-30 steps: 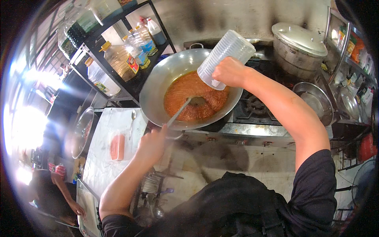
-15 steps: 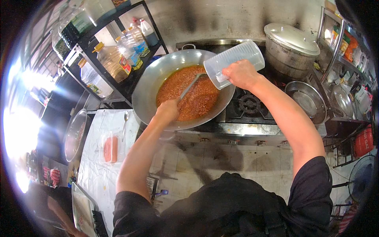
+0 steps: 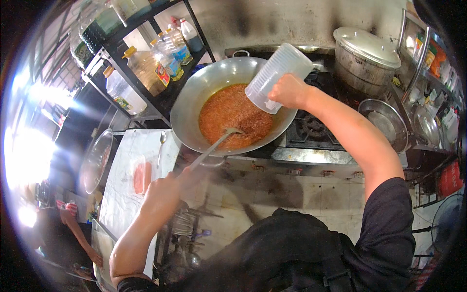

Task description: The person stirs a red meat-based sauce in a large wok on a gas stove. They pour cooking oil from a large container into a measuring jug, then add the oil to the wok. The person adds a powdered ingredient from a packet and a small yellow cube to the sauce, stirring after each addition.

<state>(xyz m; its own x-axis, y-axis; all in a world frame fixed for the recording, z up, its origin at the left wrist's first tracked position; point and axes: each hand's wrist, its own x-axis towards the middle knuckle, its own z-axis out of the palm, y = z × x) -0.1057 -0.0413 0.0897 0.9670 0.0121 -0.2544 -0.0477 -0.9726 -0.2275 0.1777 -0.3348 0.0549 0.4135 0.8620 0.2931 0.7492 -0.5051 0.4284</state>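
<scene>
A wide metal wok (image 3: 187, 109) on the stove holds reddish-brown, oily minced food (image 3: 228, 109). My left hand (image 3: 163, 194) is closed round the handle of a long metal stirring tool (image 3: 206, 152), drawn back toward me. The tool's head is partly sunk in the food, so its shape is hidden. Over the wok's right side my right hand (image 3: 290, 91) grips a translucent, ribbed plastic pitcher (image 3: 282, 61) by its handle. The pitcher is tipped, mouth down and left, above the food. I cannot make out any liquid leaving it.
Right of the wok are a bare burner (image 3: 314, 127), a lidded pot (image 3: 362, 63) and a metal basin (image 3: 382, 121). Bottles (image 3: 146, 68) fill the left rack. A white table (image 3: 126, 160) bears a spoon (image 3: 161, 148) and reddish container (image 3: 141, 177). Another person's hand (image 3: 95, 257) is lower left.
My left hand has pulled back toward me, bringing the stirring tool's head to the near part of the food. The pitcher has tipped more steeply over the wok. The view has shifted slightly.
</scene>
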